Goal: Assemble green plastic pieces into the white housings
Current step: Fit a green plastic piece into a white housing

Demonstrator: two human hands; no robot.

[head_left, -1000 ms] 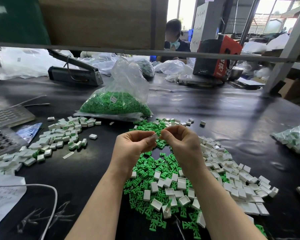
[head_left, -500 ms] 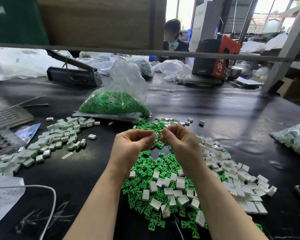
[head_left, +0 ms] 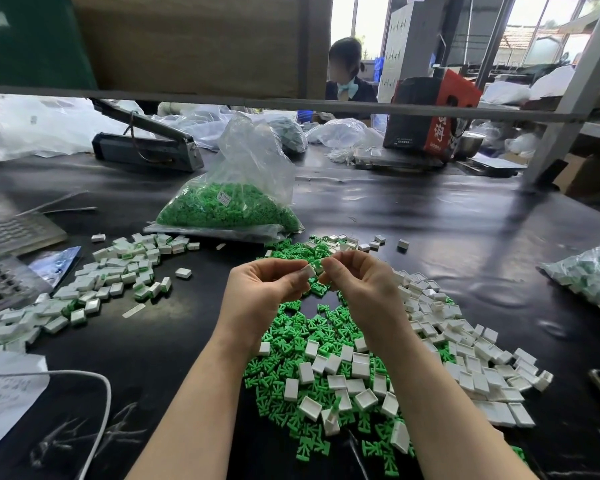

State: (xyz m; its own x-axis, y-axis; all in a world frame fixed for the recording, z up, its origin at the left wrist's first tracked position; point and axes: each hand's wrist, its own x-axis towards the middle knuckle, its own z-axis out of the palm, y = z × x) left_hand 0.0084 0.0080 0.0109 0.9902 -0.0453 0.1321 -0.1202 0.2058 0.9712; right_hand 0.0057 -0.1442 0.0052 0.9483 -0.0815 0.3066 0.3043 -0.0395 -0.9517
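Head view, above a dark counter [head_left: 430,216]. A white housing [head_left: 308,271] is pinched between the curled fingers of the left hand [head_left: 262,292], raised clear of the counter. The right hand [head_left: 357,289] is curled just beside it, its fingertips [head_left: 328,268] closed on a green piece [head_left: 318,264], of which only a sliver can be seen; whether the piece has already entered the housing cannot be told, since the fingers cover the joint. Beneath the hands a mixed heap of loose green pieces [head_left: 302,327] and empty housings [head_left: 458,355] is spread out. Finished units [head_left: 118,271] appear to be gathered at the left, and a clear bag of green pieces [head_left: 229,209] is set behind. A tilted insertion is judged the chief risk: the piece could be jammed or sprung loose, and once dropped it would be lost among identical parts in the heap.
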